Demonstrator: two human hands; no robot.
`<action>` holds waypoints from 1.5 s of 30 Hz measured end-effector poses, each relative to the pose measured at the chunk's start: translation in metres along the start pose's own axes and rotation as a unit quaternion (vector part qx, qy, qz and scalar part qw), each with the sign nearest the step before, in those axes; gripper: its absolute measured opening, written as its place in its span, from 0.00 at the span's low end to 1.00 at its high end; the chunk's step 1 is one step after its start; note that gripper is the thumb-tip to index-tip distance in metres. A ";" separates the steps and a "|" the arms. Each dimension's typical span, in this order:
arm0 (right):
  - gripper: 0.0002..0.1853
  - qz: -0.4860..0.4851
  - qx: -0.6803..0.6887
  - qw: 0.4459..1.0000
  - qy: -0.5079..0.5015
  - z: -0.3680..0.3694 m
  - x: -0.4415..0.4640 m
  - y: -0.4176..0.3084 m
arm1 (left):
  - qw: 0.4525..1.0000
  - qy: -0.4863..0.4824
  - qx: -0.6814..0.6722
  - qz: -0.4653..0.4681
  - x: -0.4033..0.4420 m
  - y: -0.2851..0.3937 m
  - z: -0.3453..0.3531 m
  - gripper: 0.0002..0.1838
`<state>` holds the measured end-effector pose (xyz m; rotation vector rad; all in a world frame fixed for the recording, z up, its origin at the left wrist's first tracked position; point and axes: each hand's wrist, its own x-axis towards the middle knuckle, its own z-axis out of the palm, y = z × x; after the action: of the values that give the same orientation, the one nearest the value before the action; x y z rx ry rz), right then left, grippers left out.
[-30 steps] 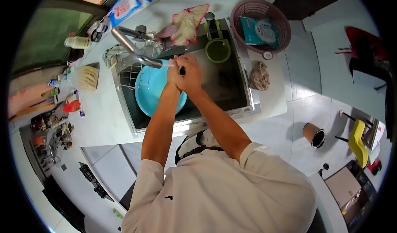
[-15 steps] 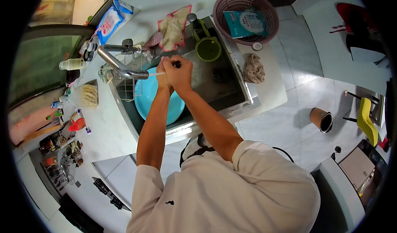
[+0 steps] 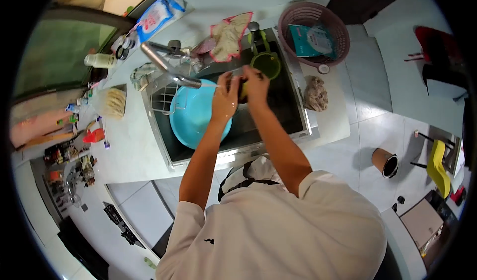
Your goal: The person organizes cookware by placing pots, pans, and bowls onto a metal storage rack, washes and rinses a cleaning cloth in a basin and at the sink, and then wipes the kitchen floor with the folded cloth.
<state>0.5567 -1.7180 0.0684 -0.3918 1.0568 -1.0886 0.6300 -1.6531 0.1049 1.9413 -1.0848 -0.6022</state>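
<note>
Over the sink (image 3: pixel 276 113), water from the faucet (image 3: pixel 174 71) runs onto my left hand (image 3: pixel 225 100), whose fingers are stretched out and apart. My right hand (image 3: pixel 257 87) is beside it, with fingers bent round a small dark and yellowish object (image 3: pixel 242 90). That object lies between the two hands and is partly hidden, so its shape is unclear. Below and left of my left hand is a light blue basin (image 3: pixel 191 116) with some water in it. Just behind my right hand stands a green strainer or cup (image 3: pixel 266 64).
A wire rack (image 3: pixel 166 99) hangs at the sink's left side. Behind the sink lies a pink-edged cloth (image 3: pixel 228 36). To the right are a purple basket (image 3: pixel 338 29) holding a teal packet (image 3: pixel 310 40) and a crumpled brown cloth (image 3: pixel 316 94). A bin (image 3: pixel 385 163) stands on the floor.
My hands were pressed together under the faucet. Now they have separated and the dark and yellowish object shows between them. The camera view has also shifted.
</note>
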 end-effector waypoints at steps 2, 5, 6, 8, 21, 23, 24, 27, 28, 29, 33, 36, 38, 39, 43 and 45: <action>0.10 0.066 0.013 0.997 0.047 -0.033 0.020 0.001 | 0.999 -0.029 -0.009 0.011 -0.009 0.007 -0.007 0.25; 0.12 0.113 -0.040 0.983 0.136 -0.065 0.018 -0.022 | 0.970 -0.059 -0.223 -0.077 -0.017 0.060 -0.033 0.31; 0.14 0.130 -0.054 0.981 0.136 -0.075 0.014 -0.030 | 0.936 -0.067 -0.325 -0.119 -0.019 0.078 -0.044 0.33; 0.15 0.135 -0.072 0.978 0.141 -0.108 0.027 -0.010 | 0.901 -0.052 -0.415 -0.118 -0.021 0.092 -0.061 0.34; 0.28 0.079 -0.603 0.787 -0.107 -0.146 0.020 0.003 | 0.770 0.161 -0.605 -0.126 -0.057 0.033 -0.136 0.30; 0.32 0.071 -0.698 0.692 -0.168 -0.142 0.026 0.006 | 0.769 0.182 -0.597 -0.138 -0.053 0.018 -0.158 0.30; 0.33 0.077 -0.723 0.657 -0.201 -0.145 0.036 0.015 | 0.770 0.182 -0.593 -0.149 -0.053 0.015 -0.163 0.30; 0.35 0.127 -0.748 0.606 -0.238 -0.166 0.071 0.057 | 0.759 0.177 -0.601 -0.176 -0.060 0.003 -0.166 0.30; 0.35 0.149 -0.750 0.598 -0.240 -0.172 0.080 0.065 | 0.760 0.168 -0.594 -0.206 -0.065 -0.003 -0.160 0.29; 0.35 0.159 -0.744 0.609 -0.224 -0.173 0.082 0.065 | 0.759 0.160 -0.585 -0.237 -0.072 -0.009 -0.153 0.28; 0.32 0.194 -0.689 0.679 -0.163 -0.182 0.084 0.066 | 0.754 0.131 -0.547 -0.338 -0.109 -0.044 -0.118 0.22; 0.30 0.208 -0.644 0.717 -0.167 -0.193 0.089 0.065 | 0.722 0.134 -0.554 -0.392 -0.131 -0.069 -0.100 0.18; 0.28 0.206 -0.641 0.714 -0.191 -0.198 0.090 0.068 | 0.700 0.149 -0.557 -0.420 -0.140 -0.077 -0.091 0.19; 0.28 0.199 -0.650 0.704 -0.205 -0.202 0.087 0.069 | 0.697 0.148 -0.563 -0.419 -0.143 -0.080 -0.089 0.20; 0.31 0.205 -0.653 0.697 -0.214 -0.224 0.108 0.096 | 0.699 0.150 -0.565 -0.412 -0.146 -0.084 -0.084 0.20; 0.34 0.251 -0.642 0.691 -0.217 -0.180 0.083 0.057 | 0.701 0.152 -0.563 -0.410 -0.145 -0.087 -0.081 0.20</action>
<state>0.4394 -1.7249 -0.1014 -1.3065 1.2367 0.4228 0.6543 -1.4692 0.0803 1.1718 0.4703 -1.0280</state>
